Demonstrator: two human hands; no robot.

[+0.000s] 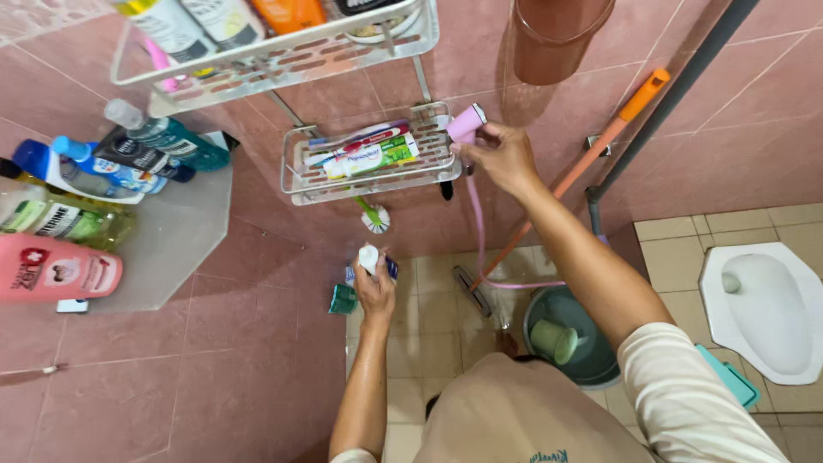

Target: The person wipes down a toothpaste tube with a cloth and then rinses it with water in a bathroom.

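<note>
My right hand is raised to the lower wire rack on the pink tiled wall and grips a pink spray head, whose pink hose hangs down to the floor. My left hand is lower, near the wall, closed around a small white-capped bottle. A toothpaste tube lies in the lower rack, left of my right hand.
A glass corner shelf at left holds several bottles. An upper rack carries more bottles. On the floor are a teal bucket with a green cup, an orange-handled mop, a small green container and a white squat toilet.
</note>
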